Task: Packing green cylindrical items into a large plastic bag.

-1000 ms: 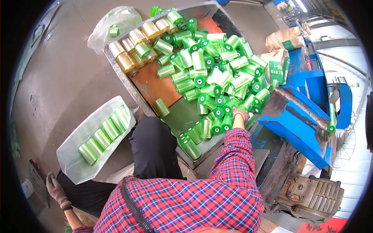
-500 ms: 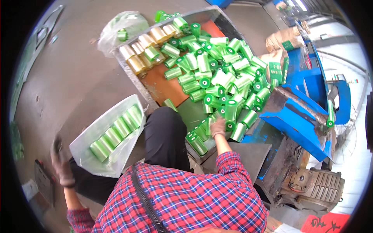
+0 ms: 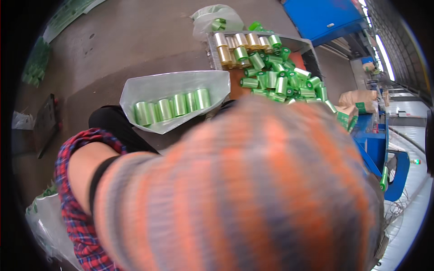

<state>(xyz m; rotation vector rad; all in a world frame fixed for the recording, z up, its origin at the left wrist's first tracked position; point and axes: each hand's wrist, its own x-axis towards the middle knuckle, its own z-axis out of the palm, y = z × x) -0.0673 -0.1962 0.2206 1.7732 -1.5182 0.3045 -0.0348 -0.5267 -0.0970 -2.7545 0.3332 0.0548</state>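
Note:
My left hand [image 3: 244,189], in a grey and orange striped knit glove, is raised very close to the camera and fills much of the view. It is smeared by motion, and its fingers do not show clearly. The plaid sleeve [image 3: 83,217] is pushed back from the bare forearm. Beyond the hand lies a clear plastic bag [image 3: 176,81] holding a row of green film rolls [image 3: 165,109]. A metal bin [image 3: 312,56] with a heap of green rolls [image 3: 281,85] and some amber rolls [image 3: 241,40] is partly hidden behind the glove. My right hand is out of sight.
Another plastic bag [image 3: 217,20] with green rolls rests on the floor beyond the bin. At the right stand blue machinery [image 3: 375,144] and brown paper sacks [image 3: 357,100]. A blue cabinet [image 3: 323,20] is at the far right, and a clear bag [image 3: 54,221] lies lower left.
My left hand has come up from the lower left to right before the camera. My right hand, earlier among the rolls, is no longer seen. The whole view has shifted.

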